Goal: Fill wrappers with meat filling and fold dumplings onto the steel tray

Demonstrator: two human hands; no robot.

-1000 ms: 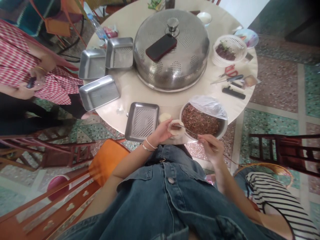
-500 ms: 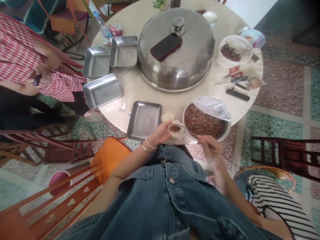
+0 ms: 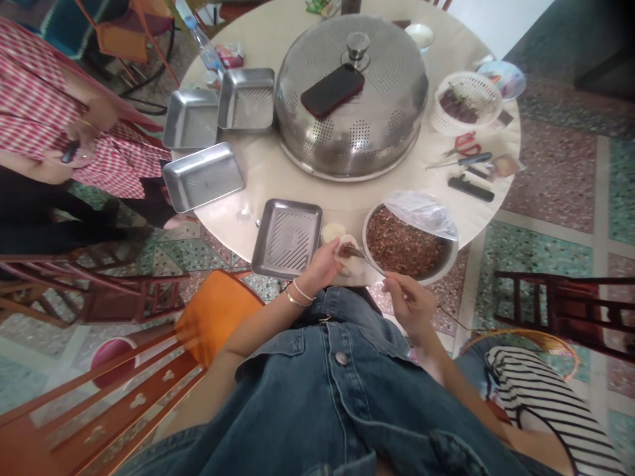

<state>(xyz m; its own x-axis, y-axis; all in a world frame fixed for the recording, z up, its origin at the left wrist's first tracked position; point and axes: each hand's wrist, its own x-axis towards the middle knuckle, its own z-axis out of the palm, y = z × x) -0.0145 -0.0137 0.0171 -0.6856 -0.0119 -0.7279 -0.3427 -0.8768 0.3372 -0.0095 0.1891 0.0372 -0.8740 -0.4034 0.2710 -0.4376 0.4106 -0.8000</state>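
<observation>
My left hand is closed around a round pale dough wrapper, which has a bit of brown filling on it. Between the fingers of my right hand is the handle of a metal spoon, its tip resting on the filling in the wrapper. More pale dough wrappers lie on the table just beyond my left hand. To the right stands a metal bowl of reddish-brown minced filling, partly covered by clear plastic film. A shallow metal tray lies left of the wrappers.
A large perforated steamer lid with a phone on top stands mid-table. Several metal trays sit at left, near a person in a checked top. At right are a white basket, scissors and a knife.
My right hand has shifted slightly left and down, and the spoon is now steeper against the filling. The wrapper in my left hand is tilted up and more cupped.
</observation>
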